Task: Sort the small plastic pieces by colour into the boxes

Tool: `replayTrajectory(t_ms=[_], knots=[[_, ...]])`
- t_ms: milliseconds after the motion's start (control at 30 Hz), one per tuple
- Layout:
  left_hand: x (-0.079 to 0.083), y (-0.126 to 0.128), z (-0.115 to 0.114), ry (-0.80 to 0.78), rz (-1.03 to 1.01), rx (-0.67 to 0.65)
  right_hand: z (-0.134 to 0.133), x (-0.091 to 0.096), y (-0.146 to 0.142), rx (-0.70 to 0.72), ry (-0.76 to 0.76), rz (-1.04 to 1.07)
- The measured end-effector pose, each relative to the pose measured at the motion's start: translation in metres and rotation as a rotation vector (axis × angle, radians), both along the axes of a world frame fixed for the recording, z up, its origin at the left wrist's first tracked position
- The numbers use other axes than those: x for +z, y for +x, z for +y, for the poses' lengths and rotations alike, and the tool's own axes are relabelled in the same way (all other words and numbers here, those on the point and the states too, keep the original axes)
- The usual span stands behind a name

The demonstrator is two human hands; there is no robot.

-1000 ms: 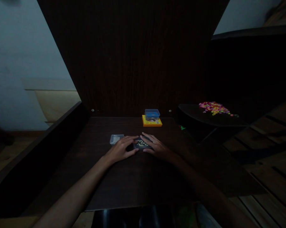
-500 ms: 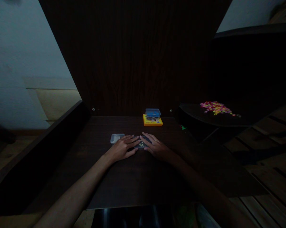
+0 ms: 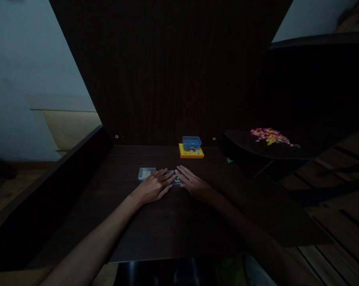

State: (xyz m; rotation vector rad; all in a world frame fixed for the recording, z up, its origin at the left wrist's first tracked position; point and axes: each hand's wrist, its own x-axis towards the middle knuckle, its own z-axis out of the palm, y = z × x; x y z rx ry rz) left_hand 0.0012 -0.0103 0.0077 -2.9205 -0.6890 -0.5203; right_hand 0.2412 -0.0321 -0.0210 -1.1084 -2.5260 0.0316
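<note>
A small shallow case with several pale bits in it lies on the dark desk. My left hand lies flat at its left side, fingers stretched across its edge. From the right, my right hand rests with spread fingers over the case's other side. The two hands' fingertips nearly meet above it, so much of the case is hidden. Just beyond my left hand is a clear plastic box with something pale inside, partly covered by the fingers. Neither hand grips anything.
At the back, a clear box with blue contents sits on a yellow box. A heap of pink and yellow pieces lies on the right-hand shelf. A tall dark panel rises behind the desk, and a side board borders the left.
The hands keep almost the same place on the case, with only slight finger movement. The view has shifted very slightly.
</note>
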Motion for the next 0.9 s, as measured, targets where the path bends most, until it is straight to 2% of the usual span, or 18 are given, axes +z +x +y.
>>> replayTrajectory(t_ms=[500,900], knots=[[0.0007,0.0043,-0.0055,0.127,0.069,0.024,0.0026,-0.0001,0.0,-0.022,0.024,-0.108],[-0.0079,0.0086,-0.008,0.102,0.046,0.012,0.0022,0.0045,0.0003,-0.035,0.049,-0.119]])
